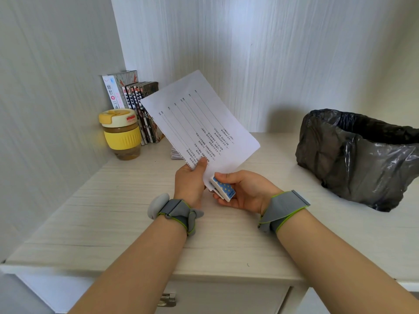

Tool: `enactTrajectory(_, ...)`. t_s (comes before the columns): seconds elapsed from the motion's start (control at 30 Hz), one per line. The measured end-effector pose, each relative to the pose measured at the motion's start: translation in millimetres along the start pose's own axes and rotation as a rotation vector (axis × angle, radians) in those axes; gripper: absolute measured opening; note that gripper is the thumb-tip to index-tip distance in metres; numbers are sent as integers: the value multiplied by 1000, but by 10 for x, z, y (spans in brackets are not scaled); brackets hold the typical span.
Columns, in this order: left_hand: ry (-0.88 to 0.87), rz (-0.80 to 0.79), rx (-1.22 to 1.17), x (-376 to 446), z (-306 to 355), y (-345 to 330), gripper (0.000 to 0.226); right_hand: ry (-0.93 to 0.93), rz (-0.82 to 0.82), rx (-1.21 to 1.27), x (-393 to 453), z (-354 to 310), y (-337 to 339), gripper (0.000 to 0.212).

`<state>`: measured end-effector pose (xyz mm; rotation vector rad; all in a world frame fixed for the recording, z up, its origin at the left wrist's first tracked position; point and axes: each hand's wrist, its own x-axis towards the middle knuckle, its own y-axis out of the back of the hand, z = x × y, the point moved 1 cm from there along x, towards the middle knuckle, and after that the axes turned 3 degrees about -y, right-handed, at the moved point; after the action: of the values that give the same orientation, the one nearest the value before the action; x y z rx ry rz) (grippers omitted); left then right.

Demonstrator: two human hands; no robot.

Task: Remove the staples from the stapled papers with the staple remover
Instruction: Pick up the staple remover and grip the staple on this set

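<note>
Left hand: the left hand (pixel 189 181) holds the stapled papers (pixel 199 123) at their lower edge; the thumb lies flat on the printed top sheet and the other fingers are behind the sheets, hidden.
Right hand: the right hand (pixel 243 191) grips the staple remover (pixel 223 188); the thumb presses on its top and the curled fingers support it from under.
Staple remover: it is a small white tool with a blue dotted top. Its front end touches the lowest corner of the papers. The staple itself is too small to see.
Stapled papers: they are lifted above the middle of the desk (pixel 113 214) and tilted, with the far corner pointing up toward the back wall.
Back left corner of the desk: a yellow cup with a lid (pixel 121 133) stands there, and just beside it a row of books (pixel 138 107) stands upright against the wall.
Right edge of the desk: a bin with a black bag (pixel 358 155) sits there, well apart from the hands.
Wrists: each wrist wears a grey band with green edge.
</note>
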<state>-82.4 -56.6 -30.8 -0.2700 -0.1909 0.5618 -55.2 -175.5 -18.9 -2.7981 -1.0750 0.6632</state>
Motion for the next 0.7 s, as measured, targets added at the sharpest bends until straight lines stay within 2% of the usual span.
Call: enactTrajectory(0.7, 61, -6, 30, 10, -24, 23, 15, 74, 116, 40, 17, 12, -15, 14)
